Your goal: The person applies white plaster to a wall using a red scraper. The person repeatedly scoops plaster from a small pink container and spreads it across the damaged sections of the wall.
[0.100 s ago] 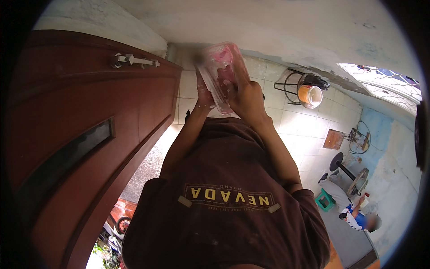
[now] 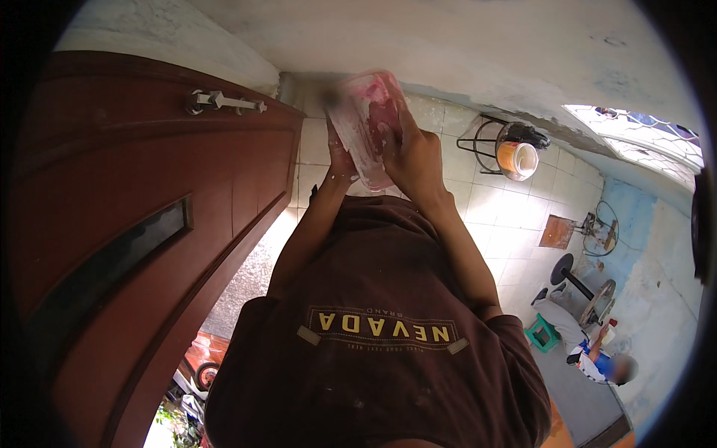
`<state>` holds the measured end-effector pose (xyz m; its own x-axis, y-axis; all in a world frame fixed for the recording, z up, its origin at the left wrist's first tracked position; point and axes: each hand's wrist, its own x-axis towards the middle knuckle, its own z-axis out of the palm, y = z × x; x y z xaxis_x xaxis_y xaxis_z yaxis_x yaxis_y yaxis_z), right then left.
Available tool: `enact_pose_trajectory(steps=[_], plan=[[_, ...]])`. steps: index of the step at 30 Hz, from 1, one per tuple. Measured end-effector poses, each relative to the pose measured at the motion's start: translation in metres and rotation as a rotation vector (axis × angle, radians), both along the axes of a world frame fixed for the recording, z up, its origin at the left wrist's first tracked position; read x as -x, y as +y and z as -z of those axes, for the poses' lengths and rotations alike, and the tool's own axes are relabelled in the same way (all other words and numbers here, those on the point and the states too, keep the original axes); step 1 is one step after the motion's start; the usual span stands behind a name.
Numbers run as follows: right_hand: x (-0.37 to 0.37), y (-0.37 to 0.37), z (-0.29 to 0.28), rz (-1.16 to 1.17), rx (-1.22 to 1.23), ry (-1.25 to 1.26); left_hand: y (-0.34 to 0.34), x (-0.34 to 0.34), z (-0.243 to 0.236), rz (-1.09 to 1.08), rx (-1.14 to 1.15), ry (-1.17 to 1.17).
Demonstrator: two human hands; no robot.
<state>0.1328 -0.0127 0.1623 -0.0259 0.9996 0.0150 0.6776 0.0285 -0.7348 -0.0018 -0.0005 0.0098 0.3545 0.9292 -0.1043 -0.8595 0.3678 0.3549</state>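
In front of my chest I hold a pinkish, see-through plastic container (image 2: 362, 123), tilted, with white smears and darker pink patches inside it. My left hand (image 2: 340, 155) grips its left side from below; most of those fingers are hidden behind the container. White spots show on that hand's wrist. My right hand (image 2: 418, 164) is closed on the right side, with the thumb reaching over the rim toward the inside and the other fingers along the outer wall. Whether anything small is pinched in the right hand cannot be made out.
A brown door (image 2: 149, 149) with a metal handle (image 2: 228, 102) stands at my left. Against the far wall is a black-framed stool (image 2: 482, 145) with an orange-and-white bucket (image 2: 517, 159). To the right, a person (image 2: 597, 360) sits near a green stool (image 2: 542, 333) and a round-based stand (image 2: 575, 280).
My right hand and thumb have shifted slightly along the container's right side. The container has turned a little; my left hand stays about where it was.
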Motion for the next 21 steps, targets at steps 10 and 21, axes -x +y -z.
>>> enact_pose_trajectory(steps=[10,21], plan=[[-0.001,0.006,0.014,-0.068,-0.125,-0.187,-0.004,-0.022,-0.025,-0.101,0.202,0.062],[-0.011,0.0,0.017,0.006,0.077,-0.134,0.011,-0.024,-0.037,-0.003,0.197,-0.036]])
